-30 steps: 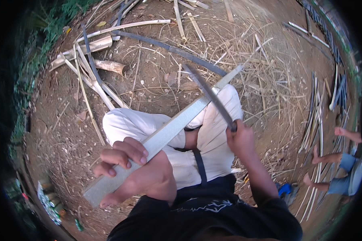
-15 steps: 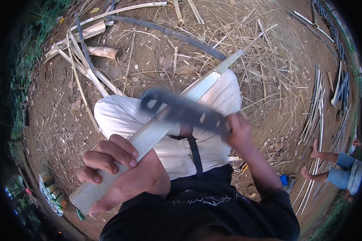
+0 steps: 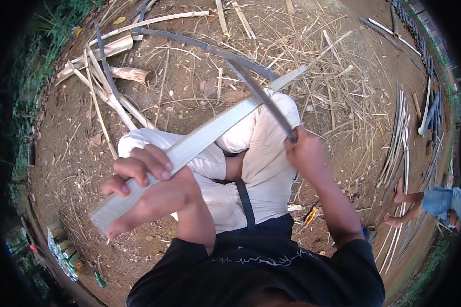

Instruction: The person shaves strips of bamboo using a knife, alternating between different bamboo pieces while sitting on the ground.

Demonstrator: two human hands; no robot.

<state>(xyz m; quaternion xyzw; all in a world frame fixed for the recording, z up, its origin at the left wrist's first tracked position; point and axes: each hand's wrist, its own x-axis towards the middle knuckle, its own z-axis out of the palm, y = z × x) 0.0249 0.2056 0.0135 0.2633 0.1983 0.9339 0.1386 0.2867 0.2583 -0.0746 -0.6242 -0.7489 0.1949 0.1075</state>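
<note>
A long, pale grey strip (image 3: 205, 138), flat and straight-edged, broad at the near end and narrower at the far end, slants across a seated person's pale trousers (image 3: 269, 153) from lower left to upper right. The left hand (image 3: 164, 197) is clamped around its broad end, fingers over one edge, thumb along the other. The right hand (image 3: 307, 153) is closed on the handle of a dark blade (image 3: 266, 102), which crosses the strip near the knee; whether they touch is unclear. The setting is outdoors, on brown soil (image 3: 61, 148) littered with straw-coloured shavings (image 3: 338, 92), with plants (image 3: 41, 48) at upper left. At lower left lies a green bottle (image 3: 100, 279), its contents too small to tell.
</note>
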